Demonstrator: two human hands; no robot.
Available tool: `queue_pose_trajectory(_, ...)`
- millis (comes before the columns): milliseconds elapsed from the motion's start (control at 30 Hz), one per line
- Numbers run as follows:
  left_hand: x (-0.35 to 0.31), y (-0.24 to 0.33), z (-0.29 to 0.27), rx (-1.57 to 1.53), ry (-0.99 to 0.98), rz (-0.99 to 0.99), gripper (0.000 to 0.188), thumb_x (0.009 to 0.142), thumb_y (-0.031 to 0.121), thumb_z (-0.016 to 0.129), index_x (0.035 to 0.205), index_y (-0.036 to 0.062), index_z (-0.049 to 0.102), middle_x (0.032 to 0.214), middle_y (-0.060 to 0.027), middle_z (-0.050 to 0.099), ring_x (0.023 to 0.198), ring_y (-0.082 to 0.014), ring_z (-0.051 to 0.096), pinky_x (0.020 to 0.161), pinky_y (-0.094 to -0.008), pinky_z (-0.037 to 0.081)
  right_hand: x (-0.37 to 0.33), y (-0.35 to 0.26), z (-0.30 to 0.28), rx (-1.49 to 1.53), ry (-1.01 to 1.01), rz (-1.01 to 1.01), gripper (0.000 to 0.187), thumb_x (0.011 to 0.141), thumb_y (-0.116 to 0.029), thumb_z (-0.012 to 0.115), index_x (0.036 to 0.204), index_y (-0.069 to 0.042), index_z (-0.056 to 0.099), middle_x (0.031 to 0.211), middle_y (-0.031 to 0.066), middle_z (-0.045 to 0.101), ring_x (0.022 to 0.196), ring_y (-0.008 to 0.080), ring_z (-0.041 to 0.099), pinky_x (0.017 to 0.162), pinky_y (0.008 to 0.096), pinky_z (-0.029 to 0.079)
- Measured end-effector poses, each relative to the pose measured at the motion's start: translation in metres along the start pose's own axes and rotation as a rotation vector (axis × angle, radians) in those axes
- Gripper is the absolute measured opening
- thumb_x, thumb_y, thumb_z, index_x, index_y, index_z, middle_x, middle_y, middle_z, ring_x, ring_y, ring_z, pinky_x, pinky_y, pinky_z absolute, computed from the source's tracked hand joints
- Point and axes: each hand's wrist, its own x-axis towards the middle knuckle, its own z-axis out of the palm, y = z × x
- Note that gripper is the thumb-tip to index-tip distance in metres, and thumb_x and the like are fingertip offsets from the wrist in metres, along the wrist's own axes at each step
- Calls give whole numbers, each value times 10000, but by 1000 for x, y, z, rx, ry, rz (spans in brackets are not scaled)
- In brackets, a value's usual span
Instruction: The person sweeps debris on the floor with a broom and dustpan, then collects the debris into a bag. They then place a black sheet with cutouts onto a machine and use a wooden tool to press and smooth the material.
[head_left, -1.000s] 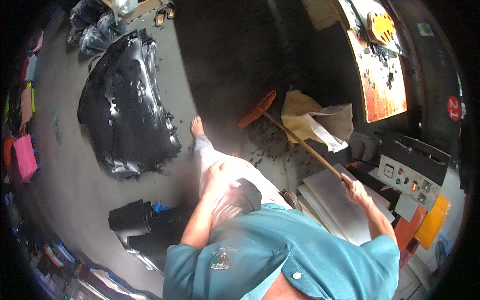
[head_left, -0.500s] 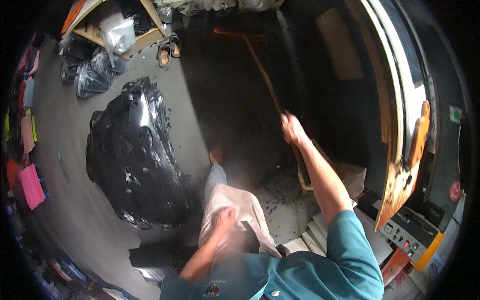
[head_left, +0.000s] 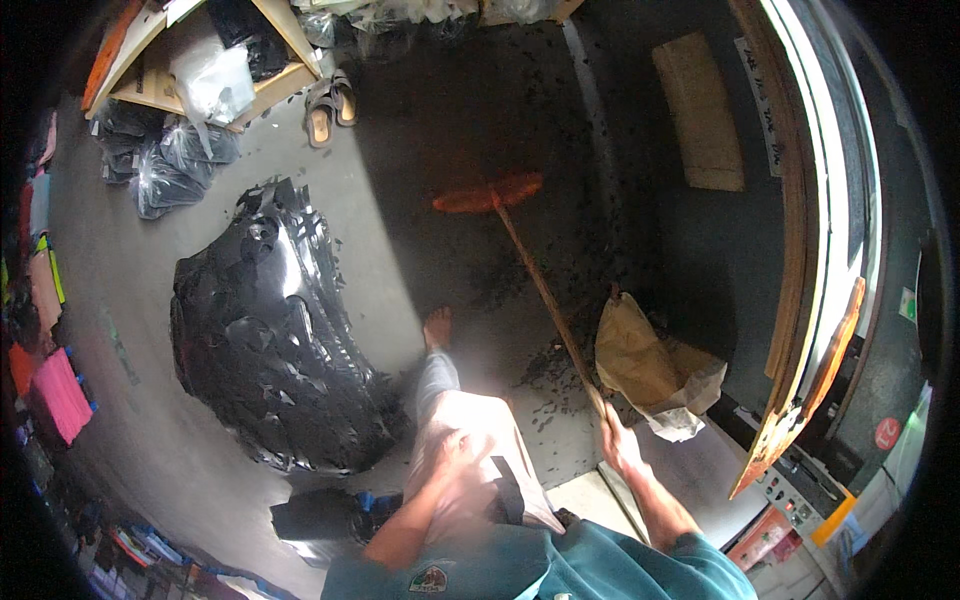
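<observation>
The right hand (head_left: 618,442) is closed around the near end of the wooden handle of a push broom (head_left: 545,295). The handle slopes away from the person, forward and slightly left, to a red-orange crosswise head (head_left: 490,195) over the shadowed part of the floor (head_left: 390,205). The left hand (head_left: 453,455) is positioned in front of the pale trousers (head_left: 520,430), with its fingers bent; whether it pinches anything cannot be told because of glare and blur.

A crumpled tan sack (head_left: 640,360) is located just right of the handle, near the right hand. Dark scraps (head_left: 547,375) are scattered on the floor left of the sack, on both sides of the handle. A bare foot (head_left: 437,328) is placed left of the broom. Further left, a large stack of glossy black sheets (head_left: 280,340) lies on the lighter part of the floor. A pair of sandals (head_left: 331,108) is set beyond the stack, beside a wooden shelf (head_left: 275,95). A flat brown panel (head_left: 698,115) is located at the far right, well apart from the broom head
</observation>
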Motion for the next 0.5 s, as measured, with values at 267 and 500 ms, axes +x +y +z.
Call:
queue_pose_trajectory(267, 17, -18, 15, 78, -39, -57, 271, 930, 211, 678, 1164, 88, 737, 1018, -201, 753, 924, -349, 734, 813, -451, 569, 64, -68, -27, 45, 38, -232, 613, 1110, -208, 527, 1682, -240, 309, 604, 193, 582, 503, 312, 619, 499, 444, 504)
queue_pose_trajectory(500, 13, -36, 14, 34, -9, -26, 257, 944, 214, 682, 1152, 73, 738, 936, -191, 747, 859, -304, 745, 762, -426, 575, 266, -165, 11, -415, 41, -540, 466, 1135, -251, 455, 1546, -34, 431, 897, 296, 688, 899, 363, 717, 889, 477, 556)
